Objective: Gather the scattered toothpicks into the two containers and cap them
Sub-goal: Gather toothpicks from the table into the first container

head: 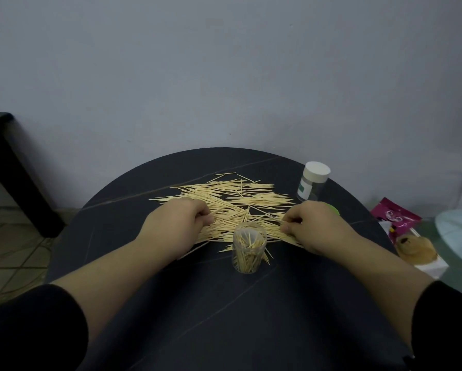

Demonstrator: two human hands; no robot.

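**Early going: heap barely dented**

Just behind the jar (249,247), flat on the table (224,322): most toothpicks (232,202), long axes mostly left to right, tips out to both sides, some crossed. Inside the jar, uncapped, only a loose bunch standing on end. Left of the jar, left hand (176,223), fingers curled, pinching sticks. Right of it, right hand (313,226), likewise clamped on a few. Well behind and right of the jar, capped jar (313,183), contents unclear. Both caps left to do, by the look of it.
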